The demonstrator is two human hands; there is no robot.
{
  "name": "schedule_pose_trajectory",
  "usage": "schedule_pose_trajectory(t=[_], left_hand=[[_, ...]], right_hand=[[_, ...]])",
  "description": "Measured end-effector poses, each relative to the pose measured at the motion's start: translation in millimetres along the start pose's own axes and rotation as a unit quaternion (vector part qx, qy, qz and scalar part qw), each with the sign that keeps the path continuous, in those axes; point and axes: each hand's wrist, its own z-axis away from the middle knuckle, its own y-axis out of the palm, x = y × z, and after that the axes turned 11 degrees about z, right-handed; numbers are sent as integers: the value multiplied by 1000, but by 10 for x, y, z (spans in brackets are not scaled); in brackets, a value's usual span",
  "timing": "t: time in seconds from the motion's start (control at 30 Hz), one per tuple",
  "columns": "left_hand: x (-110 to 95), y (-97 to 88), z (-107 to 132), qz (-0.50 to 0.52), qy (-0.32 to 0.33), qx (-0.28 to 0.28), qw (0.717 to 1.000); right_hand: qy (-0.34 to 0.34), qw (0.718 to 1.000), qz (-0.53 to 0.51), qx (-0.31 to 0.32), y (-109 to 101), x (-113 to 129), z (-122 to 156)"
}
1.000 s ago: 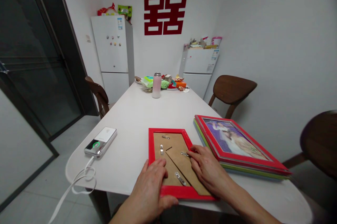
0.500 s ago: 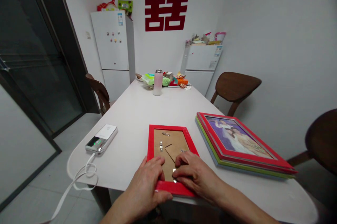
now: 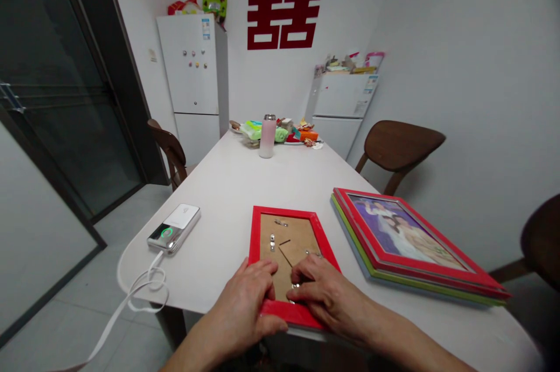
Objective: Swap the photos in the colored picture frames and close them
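A red picture frame [image 3: 326, 241] lies face down near the table's front edge, its brown backing board [image 3: 300, 233] upward. My left hand [image 3: 249, 302] holds the frame's lower left corner, fingers curled over the board and thumb along the bottom rail. At the bottom of the board, the thumb and fingertips of my right hand [image 3: 326, 290] close around a small metal clip [image 3: 296, 286], partly hidden by them. More metal clips show at the left side [image 3: 272, 242] and top [image 3: 281, 223]; one on the right is partly covered by my right hand. A thin dark stand strip sits mid-board.
To the right lies a stack of picture frames [image 3: 406, 238], a photo in the top one. On the left is a power bank [image 3: 175, 229] with a white cable [image 3: 131, 296]. A pink bottle [image 3: 268, 137] and snack packets [image 3: 289, 134] stand at the far end. Chairs [image 3: 400, 147] flank the table.
The whole view has shifted slightly, so things appear a little further right. My right fingers have moved a little at the bottom clip, and my left hand keeps its hold.
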Motion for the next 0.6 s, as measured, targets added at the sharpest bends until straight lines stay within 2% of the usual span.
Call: schedule_pose_trajectory(t=[0.1, 0.17, 0.23, 0.3, 0.43, 0.6], left_hand=[[15, 22, -3, 14, 0, -11, 1000], [17, 31, -1, 23, 0, -17, 1000], [12, 35, 3, 26, -4, -18, 999], [8, 36, 5, 28, -8, -16, 999], [19, 44, -1, 33, -2, -21, 999], [30, 42, -12, 39, 8, -21, 999]], right_hand=[[33, 999, -37, -12, -35, 1, -65], [91, 994, -45, -38, -24, -27, -177], [152, 987, -17, -58, 18, -70, -332], [183, 981, 31, -64, 78, -109, -498], [164, 982, 79, -58, 179, -116, -734], [139, 986, 82, -34, 223, -68, -798]])
